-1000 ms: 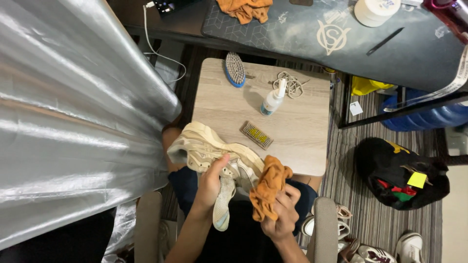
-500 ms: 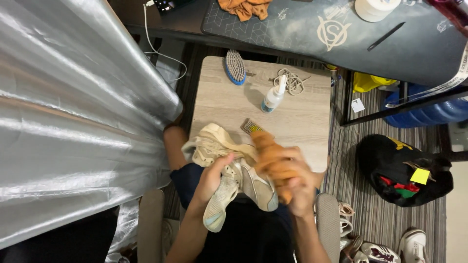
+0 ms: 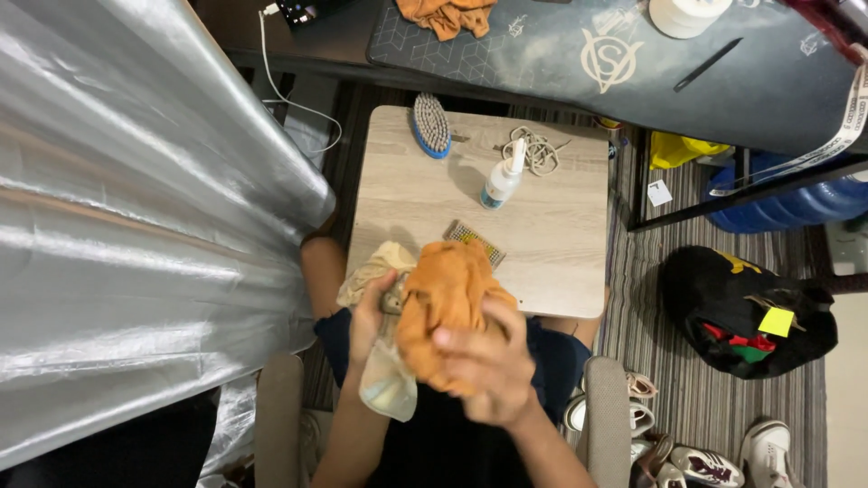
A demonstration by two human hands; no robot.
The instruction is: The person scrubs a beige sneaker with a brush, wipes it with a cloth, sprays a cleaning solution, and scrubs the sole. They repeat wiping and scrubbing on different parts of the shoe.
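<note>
Slippage is the risk: left hand (image 3: 372,318) grips the pale shoe (image 3: 384,384) over the lap while right hand (image 3: 484,361) presses the orange cloth (image 3: 443,298) on it, crowding the tabletop (image 3: 551,226) edge.

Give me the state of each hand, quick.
Left hand: closed on the pale shoe.
Right hand: closed on the orange cloth, pressed on the shoe.

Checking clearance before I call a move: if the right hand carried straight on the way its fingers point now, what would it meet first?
The right hand, gripping the orange cloth, points toward the left hand. It would likely press the cloth onto the beige shoe held there; depth is uncertain.
</note>
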